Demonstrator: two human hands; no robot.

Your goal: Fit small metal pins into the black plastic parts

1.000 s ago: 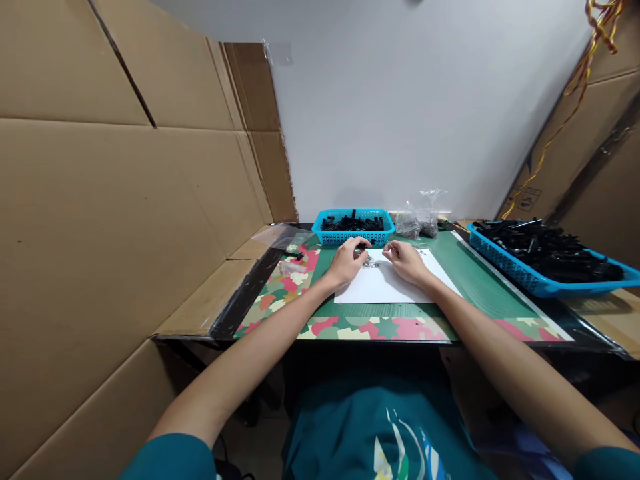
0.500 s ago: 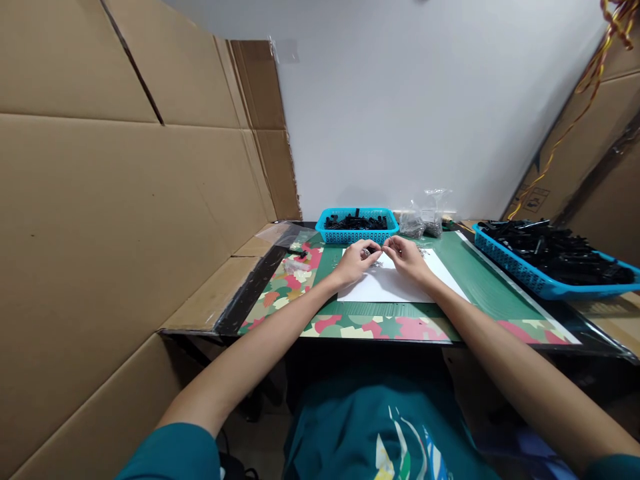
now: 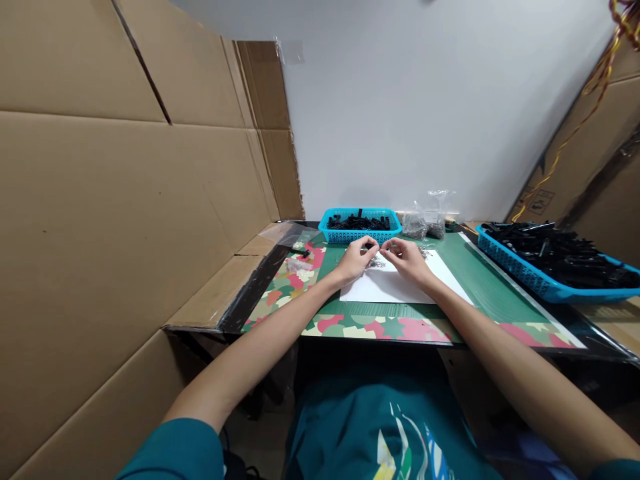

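Note:
My left hand (image 3: 356,260) and my right hand (image 3: 406,259) meet over a white sheet of paper (image 3: 400,285) on the green mat (image 3: 480,283). Both hands have their fingers pinched together, fingertips almost touching each other. A small black part (image 3: 371,247) shows between the left fingertips. What the right fingers pinch is too small to make out. A scatter of tiny dark metal bits (image 3: 376,263) lies on the paper just under the hands.
A small blue basket (image 3: 360,227) of black parts stands behind the hands. Clear plastic bags (image 3: 427,220) of small bits sit to its right. A large blue tray (image 3: 545,273) of black parts is at the right. Cardboard walls (image 3: 125,200) close the left side.
Both hands rose slightly off the paper and came together, fingertips now nearly touching. The view shifted a little to the left.

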